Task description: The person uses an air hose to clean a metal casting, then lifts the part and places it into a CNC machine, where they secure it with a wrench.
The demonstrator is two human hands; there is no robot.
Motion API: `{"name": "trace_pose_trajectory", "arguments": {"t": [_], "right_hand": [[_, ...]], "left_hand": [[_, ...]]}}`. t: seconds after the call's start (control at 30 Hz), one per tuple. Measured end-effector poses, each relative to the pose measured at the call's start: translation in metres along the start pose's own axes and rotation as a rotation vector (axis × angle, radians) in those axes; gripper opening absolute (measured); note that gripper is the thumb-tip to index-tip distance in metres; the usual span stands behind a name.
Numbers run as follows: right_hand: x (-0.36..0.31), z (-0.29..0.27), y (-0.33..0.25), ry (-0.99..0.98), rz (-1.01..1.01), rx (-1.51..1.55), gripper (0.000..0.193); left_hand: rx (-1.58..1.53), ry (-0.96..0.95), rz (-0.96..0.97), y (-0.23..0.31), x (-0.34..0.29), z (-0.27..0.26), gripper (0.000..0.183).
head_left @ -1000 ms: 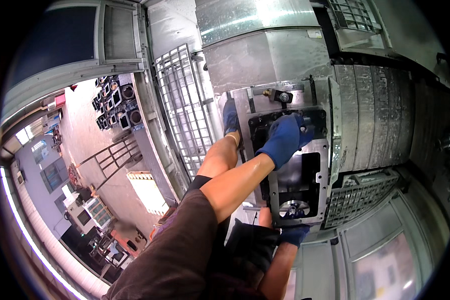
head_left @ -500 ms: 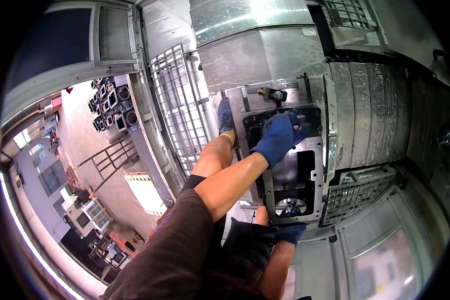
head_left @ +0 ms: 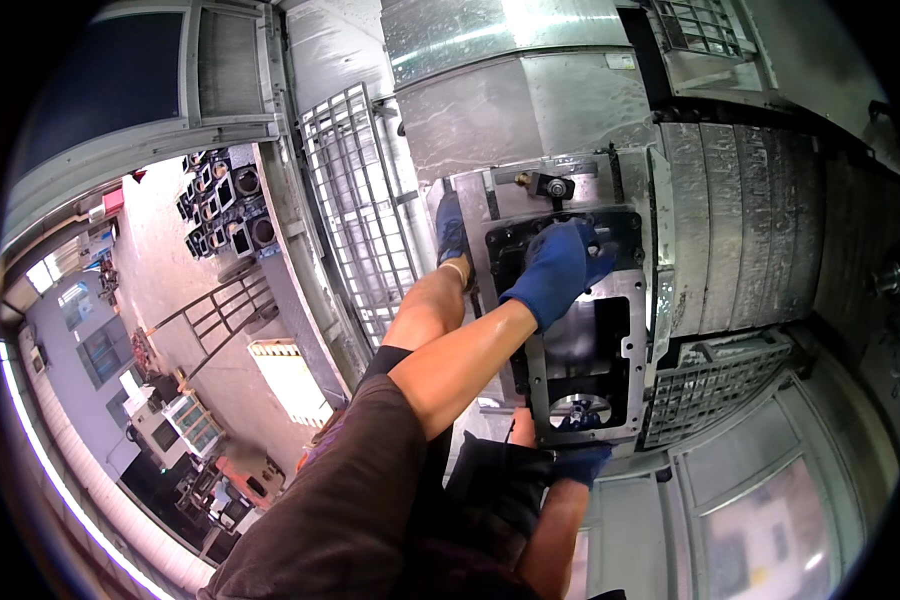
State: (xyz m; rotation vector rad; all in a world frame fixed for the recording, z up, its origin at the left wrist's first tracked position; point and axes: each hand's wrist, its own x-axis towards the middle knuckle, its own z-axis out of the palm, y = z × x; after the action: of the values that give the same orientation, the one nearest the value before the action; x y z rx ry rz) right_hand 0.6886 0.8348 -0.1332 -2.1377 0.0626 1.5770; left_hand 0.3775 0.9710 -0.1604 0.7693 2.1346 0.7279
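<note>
A rectangular metal housing [head_left: 538, 385] with a machined, holed rim lies in a fixture on the machine bed. My left hand [head_left: 560, 268], in a blue glove, rests over its dark far end. Its fingers are curled, and whatever lies under them is hidden. My right hand [head_left: 582, 463], also blue-gloved, is low at the housing's near edge, its fingers mostly out of sight. In the round opening at the near end shows a dark part with a metal top [head_left: 580, 410]. Beyond the far end sits a clamp with a bolt [head_left: 555, 188].
Metal gratings [head_left: 360, 210] flank the bed on the left, with another grating [head_left: 715, 385] at the right. Ribbed metal covers [head_left: 740, 230] stand to the right. A blue shoe [head_left: 451, 228] is beside the fixture. Through the doorway, several dark castings [head_left: 220, 205] lie on the floor.
Both hands stay nearly where they were. In the round opening at the near end, the dark part with the metal top has shifted slightly upward in view.
</note>
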Motion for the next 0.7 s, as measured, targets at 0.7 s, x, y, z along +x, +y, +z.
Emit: {"name": "trace_pose_trajectory", "arguments": {"t": [0.7], "right_hand": [[0.023,0.040,0.011,0.081,0.006,0.332,0.052]], "left_hand": [[0.239,0.143,0.004,0.004,-0.003,0.009,0.027]]}}
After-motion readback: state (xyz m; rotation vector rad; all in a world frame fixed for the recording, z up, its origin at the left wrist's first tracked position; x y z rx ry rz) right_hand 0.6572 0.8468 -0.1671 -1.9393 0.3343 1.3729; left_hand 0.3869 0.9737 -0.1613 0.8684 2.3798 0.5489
